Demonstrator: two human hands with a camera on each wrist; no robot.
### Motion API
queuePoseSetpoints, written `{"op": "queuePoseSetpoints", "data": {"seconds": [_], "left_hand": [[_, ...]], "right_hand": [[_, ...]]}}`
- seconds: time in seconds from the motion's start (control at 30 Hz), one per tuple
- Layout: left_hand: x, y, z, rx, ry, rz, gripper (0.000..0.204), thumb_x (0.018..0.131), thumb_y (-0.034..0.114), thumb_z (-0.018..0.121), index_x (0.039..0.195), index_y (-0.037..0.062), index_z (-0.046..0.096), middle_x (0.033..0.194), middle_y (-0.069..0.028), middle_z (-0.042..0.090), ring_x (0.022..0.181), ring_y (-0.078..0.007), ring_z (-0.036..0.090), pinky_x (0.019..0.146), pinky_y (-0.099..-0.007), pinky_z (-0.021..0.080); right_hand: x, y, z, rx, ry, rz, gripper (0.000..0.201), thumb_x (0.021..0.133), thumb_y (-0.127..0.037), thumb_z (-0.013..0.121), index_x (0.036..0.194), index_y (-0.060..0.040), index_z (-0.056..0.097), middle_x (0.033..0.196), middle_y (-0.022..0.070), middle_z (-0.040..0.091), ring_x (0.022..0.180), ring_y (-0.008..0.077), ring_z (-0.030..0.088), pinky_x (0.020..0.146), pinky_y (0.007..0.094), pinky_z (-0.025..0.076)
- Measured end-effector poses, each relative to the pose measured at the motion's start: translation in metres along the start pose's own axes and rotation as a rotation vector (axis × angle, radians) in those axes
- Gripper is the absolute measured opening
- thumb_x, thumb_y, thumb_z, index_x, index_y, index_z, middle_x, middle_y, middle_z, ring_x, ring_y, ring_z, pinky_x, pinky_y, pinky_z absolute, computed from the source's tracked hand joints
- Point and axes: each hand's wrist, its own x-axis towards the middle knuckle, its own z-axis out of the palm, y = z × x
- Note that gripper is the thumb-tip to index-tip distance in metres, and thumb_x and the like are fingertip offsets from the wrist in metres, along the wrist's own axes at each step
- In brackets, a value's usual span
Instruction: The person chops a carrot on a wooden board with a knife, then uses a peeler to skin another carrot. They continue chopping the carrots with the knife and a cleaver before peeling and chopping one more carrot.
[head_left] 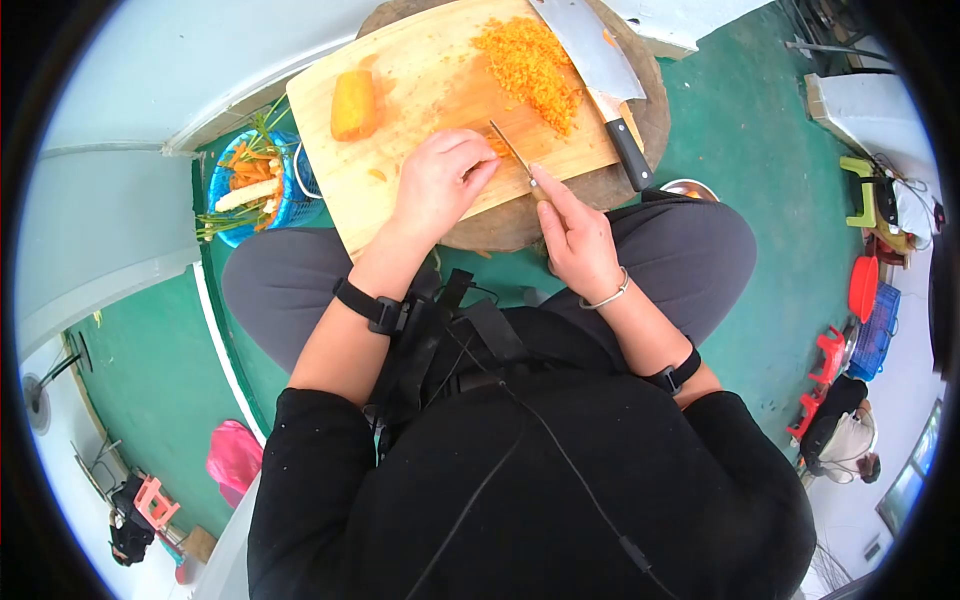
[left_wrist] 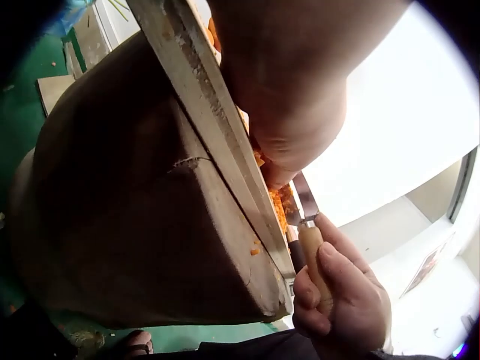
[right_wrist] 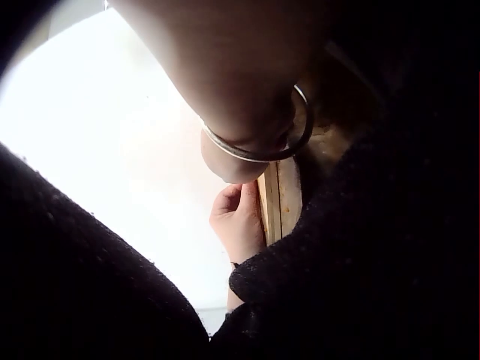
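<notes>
My left hand (head_left: 440, 180) bends its fingers down at the near edge of a wooden cutting board (head_left: 425, 70), over orange carrot bits that its fingertips mostly hide. In my right hand (head_left: 582, 240) is a small knife (left_wrist: 315, 266), gripped by its wooden handle. Its narrow blade points away from me, right beside the left fingertips. A thick peeled carrot chunk (head_left: 353, 105) lies on the board's left side. Finely chopped carrot (head_left: 535, 70) is heaped at the far right, next to a broad cleaver (head_left: 590, 50) whose black handle reaches past the board's right edge.
The board lies on a round wooden block (head_left: 490, 228) between my knees. A blue basket (head_left: 225, 185) with carrots and green stalks stands on the floor at left. A metal bowl (head_left: 690, 188) sits by my right knee. Red stools (head_left: 828, 355) and a red basin (head_left: 863, 288) are farther right.
</notes>
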Motion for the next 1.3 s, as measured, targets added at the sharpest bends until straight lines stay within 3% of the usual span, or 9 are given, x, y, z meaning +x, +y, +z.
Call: {"op": "queuePoseSetpoints", "data": {"seconds": [0.3, 0.37, 0.6, 0.7, 0.77, 0.87, 1.0, 1.1, 1.3], "left_hand": [[-0.0008, -0.0023, 0.0049, -0.017, 0.013, -0.029, 0.010, 0.078, 0.006, 0.080, 0.082, 0.0059, 0.071, 0.090, -0.0063, 0.070, 0.079, -0.0214, 0.069, 0.063, -0.0305, 0.056], [-0.0020, -0.0033, 0.0060, -0.048, -0.007, -0.085, 0.010, 0.077, 0.005, 0.079, 0.081, 0.0054, 0.070, 0.089, -0.0065, 0.070, 0.078, -0.0209, 0.068, 0.062, -0.0299, 0.056], [-0.0004, -0.0006, 0.0047, -0.031, -0.007, -0.057, 0.009, 0.077, 0.004, 0.079, 0.081, 0.0047, 0.070, 0.088, -0.0067, 0.069, 0.078, -0.0208, 0.068, 0.063, -0.0294, 0.055], [-0.0003, -0.0006, 0.0053, -0.058, 0.009, -0.086, 0.012, 0.073, 0.005, 0.079, 0.078, 0.0067, 0.069, 0.087, -0.0064, 0.070, 0.084, -0.0258, 0.068, 0.073, -0.0358, 0.056], [0.0008, -0.0022, 0.0034, -0.024, 0.003, -0.030, 0.010, 0.077, 0.004, 0.079, 0.081, 0.0040, 0.070, 0.088, -0.0071, 0.069, 0.079, -0.0211, 0.068, 0.065, -0.0301, 0.054], [0.0002, -0.0019, 0.0041, -0.050, 0.003, -0.061, 0.009, 0.078, 0.004, 0.079, 0.081, 0.0038, 0.071, 0.087, -0.0072, 0.069, 0.078, -0.0213, 0.068, 0.065, -0.0301, 0.054], [0.0023, 0.0009, 0.0018, -0.029, -0.025, -0.077, 0.009, 0.078, 0.003, 0.079, 0.081, 0.0039, 0.071, 0.085, -0.0070, 0.068, 0.078, -0.0210, 0.068, 0.065, -0.0295, 0.054], [0.0001, 0.0028, 0.0025, -0.049, -0.019, -0.111, 0.010, 0.075, 0.005, 0.079, 0.079, 0.0055, 0.070, 0.085, -0.0069, 0.068, 0.081, -0.0257, 0.067, 0.070, -0.0354, 0.055], [0.0012, 0.0027, 0.0002, -0.045, -0.056, -0.140, 0.008, 0.078, 0.002, 0.079, 0.082, 0.0030, 0.072, 0.084, -0.0071, 0.068, 0.075, -0.0195, 0.067, 0.065, -0.0286, 0.053]], "right_hand": [[-0.0012, 0.0016, 0.0022, -0.015, 0.015, -0.037, 0.042, 0.094, -0.009, 0.060, 0.136, -0.0114, 0.059, 0.089, 0.0222, 0.069, 0.078, 0.0382, 0.068, 0.069, 0.0437, 0.055], [-0.0019, 0.0031, 0.0033, -0.148, -0.045, -0.003, 0.041, 0.094, -0.009, 0.060, 0.135, -0.0118, 0.059, 0.086, 0.0215, 0.068, 0.075, 0.0378, 0.068, 0.067, 0.0438, 0.054], [-0.0013, -0.0025, 0.0004, -0.040, 0.023, -0.031, 0.041, 0.093, -0.010, 0.061, 0.134, -0.0122, 0.060, 0.084, 0.0205, 0.068, 0.073, 0.0367, 0.068, 0.066, 0.0440, 0.055], [-0.0015, -0.0021, 0.0004, -0.090, -0.014, 0.006, 0.041, 0.093, -0.009, 0.061, 0.134, -0.0123, 0.061, 0.085, 0.0204, 0.069, 0.074, 0.0368, 0.068, 0.066, 0.0443, 0.055], [-0.0017, -0.0005, 0.0002, -0.081, 0.035, -0.098, 0.041, 0.093, -0.010, 0.061, 0.134, -0.0123, 0.060, 0.085, 0.0198, 0.069, 0.073, 0.0368, 0.067, 0.066, 0.0445, 0.055], [-0.0032, 0.0025, 0.0025, -0.128, -0.031, -0.035, 0.041, 0.093, -0.011, 0.060, 0.135, -0.0122, 0.059, 0.085, 0.0195, 0.069, 0.073, 0.0366, 0.067, 0.066, 0.0451, 0.055], [-0.0022, 0.0048, 0.0043, -0.079, 0.042, -0.093, 0.041, 0.094, -0.012, 0.060, 0.135, -0.0123, 0.058, 0.084, 0.0191, 0.069, 0.073, 0.0366, 0.067, 0.065, 0.0455, 0.055], [-0.0038, 0.0035, 0.0044, -0.112, -0.026, -0.048, 0.042, 0.094, -0.012, 0.060, 0.135, -0.0124, 0.058, 0.082, 0.0192, 0.069, 0.072, 0.0367, 0.067, 0.064, 0.0458, 0.055], [-0.0021, -0.0011, 0.0028, -0.068, 0.010, -0.060, 0.042, 0.094, -0.014, 0.059, 0.137, -0.0140, 0.057, 0.077, 0.0184, 0.067, 0.069, 0.0363, 0.067, 0.063, 0.0457, 0.055]]}}
